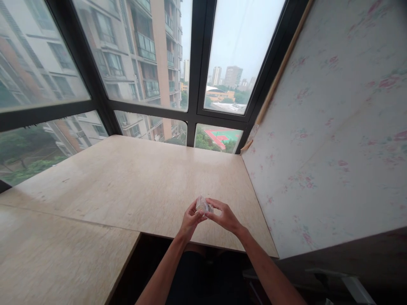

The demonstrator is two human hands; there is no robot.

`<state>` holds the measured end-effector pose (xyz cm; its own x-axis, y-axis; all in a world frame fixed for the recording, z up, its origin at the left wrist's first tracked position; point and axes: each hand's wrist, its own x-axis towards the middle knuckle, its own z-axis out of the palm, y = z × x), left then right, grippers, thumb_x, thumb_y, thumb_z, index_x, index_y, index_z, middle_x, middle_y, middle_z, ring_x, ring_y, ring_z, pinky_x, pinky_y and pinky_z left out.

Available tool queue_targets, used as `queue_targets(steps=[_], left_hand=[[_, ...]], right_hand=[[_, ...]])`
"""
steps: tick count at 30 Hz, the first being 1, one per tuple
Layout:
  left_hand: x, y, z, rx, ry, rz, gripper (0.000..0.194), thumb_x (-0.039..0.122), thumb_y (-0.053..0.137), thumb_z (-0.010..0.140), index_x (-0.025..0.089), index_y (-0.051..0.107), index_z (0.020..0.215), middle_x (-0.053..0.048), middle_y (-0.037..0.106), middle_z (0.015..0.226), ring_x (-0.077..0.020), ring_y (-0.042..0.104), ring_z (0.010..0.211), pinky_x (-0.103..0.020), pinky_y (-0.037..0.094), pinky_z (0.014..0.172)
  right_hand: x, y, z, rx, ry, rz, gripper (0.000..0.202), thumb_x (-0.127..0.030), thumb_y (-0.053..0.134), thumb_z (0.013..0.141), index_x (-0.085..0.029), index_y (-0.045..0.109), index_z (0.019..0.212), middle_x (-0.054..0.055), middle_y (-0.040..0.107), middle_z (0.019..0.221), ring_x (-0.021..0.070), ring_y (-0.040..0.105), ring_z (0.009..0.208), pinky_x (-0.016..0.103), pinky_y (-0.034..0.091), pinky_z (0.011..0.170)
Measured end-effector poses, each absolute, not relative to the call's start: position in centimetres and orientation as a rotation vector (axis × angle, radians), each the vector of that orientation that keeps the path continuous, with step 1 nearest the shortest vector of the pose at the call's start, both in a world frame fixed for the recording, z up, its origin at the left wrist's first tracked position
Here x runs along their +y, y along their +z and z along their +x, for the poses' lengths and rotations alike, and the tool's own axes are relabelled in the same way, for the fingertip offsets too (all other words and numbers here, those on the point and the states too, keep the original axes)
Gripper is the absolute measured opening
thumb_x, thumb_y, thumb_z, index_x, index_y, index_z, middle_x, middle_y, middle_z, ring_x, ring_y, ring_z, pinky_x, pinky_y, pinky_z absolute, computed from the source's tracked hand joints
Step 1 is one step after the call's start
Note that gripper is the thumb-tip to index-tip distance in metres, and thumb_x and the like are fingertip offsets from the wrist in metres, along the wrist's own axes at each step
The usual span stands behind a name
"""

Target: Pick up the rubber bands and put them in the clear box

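Observation:
Between both hands is a small clear plastic packet (pixel 202 205) with something pale inside that I cannot make out. My left hand (pixel 190 220) grips its left and lower side, the thumb across the front. My right hand (pixel 224 215) pinches the packet's right side between thumb and fingers. The packet is held above the near part of the beige stone sill (pixel 152 182), close to its front edge.
Dark-framed windows (pixel 192 72) rise behind the sill. A wall with flowered paper (pixel 318 140) bounds it on the right, its edge peeling near the window corner. A dark gap opens below the sill's front edge.

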<state>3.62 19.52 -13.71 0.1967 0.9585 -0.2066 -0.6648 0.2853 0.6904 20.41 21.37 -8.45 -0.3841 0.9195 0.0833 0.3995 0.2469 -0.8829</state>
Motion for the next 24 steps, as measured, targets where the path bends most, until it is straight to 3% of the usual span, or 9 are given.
queue_targets(steps=[3,12,18,24], left_hand=[[19.1,-13.7,3.1,0.694,1.197,0.533,0.074,0.027,0.078,0.07,0.016,0.047,0.136,-0.016,0.056,0.124,-0.0281,0.057,0.107,-0.039,0.05,0.086],[18.6,-14.5,0.9,0.639,1.166,0.551,0.069,0.024,0.077,0.069,0.02,0.052,0.133,-0.013,0.054,0.128,-0.0288,0.055,0.112,-0.041,0.048,0.091],[18.3,-14.9,-0.5,0.604,1.188,0.544,0.064,0.022,0.075,0.071,0.018,0.054,0.131,-0.014,0.054,0.128,-0.0291,0.054,0.114,-0.043,0.046,0.094],[18.0,-16.0,-2.0,0.444,1.227,0.507,0.055,0.019,0.069,0.079,0.016,0.053,0.131,-0.016,0.053,0.129,-0.0272,0.054,0.115,-0.047,0.038,0.103]], right_hand=[[21.7,-7.9,19.9,-2.024,1.021,-1.136,0.05,-0.037,0.068,0.079,-0.015,0.062,0.122,0.011,0.057,0.128,0.0255,0.053,0.12,0.04,0.05,0.095],[23.3,-6.0,18.8,-2.404,0.928,-0.919,0.04,-0.039,0.064,0.082,-0.015,0.069,0.113,0.013,0.061,0.12,0.0256,0.055,0.117,0.035,0.045,0.099],[24.2,-5.7,17.4,-2.412,1.068,-0.851,0.031,-0.036,0.065,0.081,-0.02,0.072,0.106,0.009,0.066,0.112,0.0257,0.055,0.117,0.035,0.043,0.099],[24.7,-6.1,16.5,-2.146,1.369,-0.995,0.039,-0.038,0.063,0.083,-0.016,0.067,0.115,0.01,0.065,0.115,0.0249,0.063,0.104,0.035,0.053,0.083]])
